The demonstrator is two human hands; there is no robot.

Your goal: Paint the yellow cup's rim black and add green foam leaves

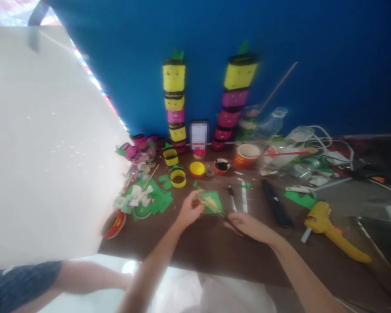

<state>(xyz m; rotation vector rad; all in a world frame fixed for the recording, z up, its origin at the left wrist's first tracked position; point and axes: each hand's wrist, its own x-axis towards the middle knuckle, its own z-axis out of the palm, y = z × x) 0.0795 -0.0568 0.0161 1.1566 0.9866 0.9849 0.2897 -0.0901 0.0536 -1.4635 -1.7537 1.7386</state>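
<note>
Near the front middle of the brown table, my left hand (192, 206) has its fingers pinched at a small pale yellowish piece (210, 202), blurred, over a square of green paper (219, 200). My right hand (244, 224) is closed around a slim dark-handled tool (230, 219). The tool's tip points left toward the pale piece; its exact kind is too blurred to tell. Just beyond my right hand lie a black pen (231, 195) and a white marker (244, 198).
Yellow and magenta painted stacks (175, 100) stand against the blue wall. A yellow glue gun (326, 224) lies right, near a black case (276, 204). Cups, including a red-and-white one (246, 155), and clear bottles sit behind. Green paper scraps (163, 202) lie left. Another person's leg (87, 276) shows lower left.
</note>
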